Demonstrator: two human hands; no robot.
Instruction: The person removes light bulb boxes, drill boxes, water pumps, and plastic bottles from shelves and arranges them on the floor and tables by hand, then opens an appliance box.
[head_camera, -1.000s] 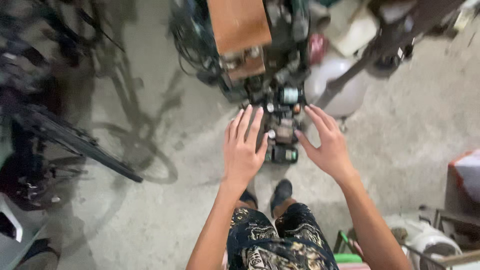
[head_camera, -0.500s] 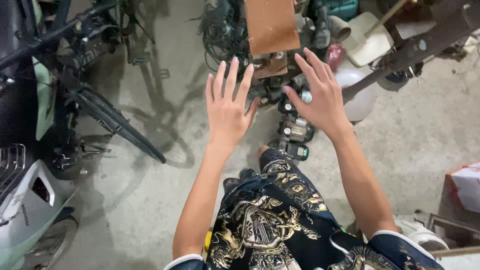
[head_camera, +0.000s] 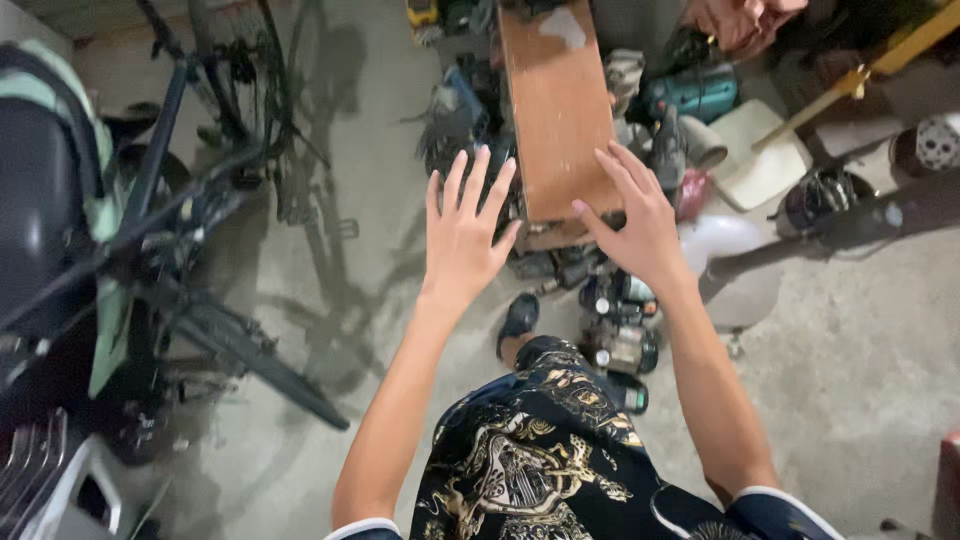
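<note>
Both hands are stretched out over a long reddish-brown wooden board that runs away from the person above a heap of power tools and cables on the grey concrete floor. The left hand hovers just beside the board's near left corner, its fingers spread wide and holding nothing. The right hand lies over the near right corner, fingers equally splayed; whether it touches the wood cannot be told. To take the board well, each hand would best close on an opposite long edge near that end, thumbs on top, so it lifts level and does not catch the teal power tool or the dark motor-like tools underneath, with feet kept apart from the clutter and the black bicycle at the left.
</note>
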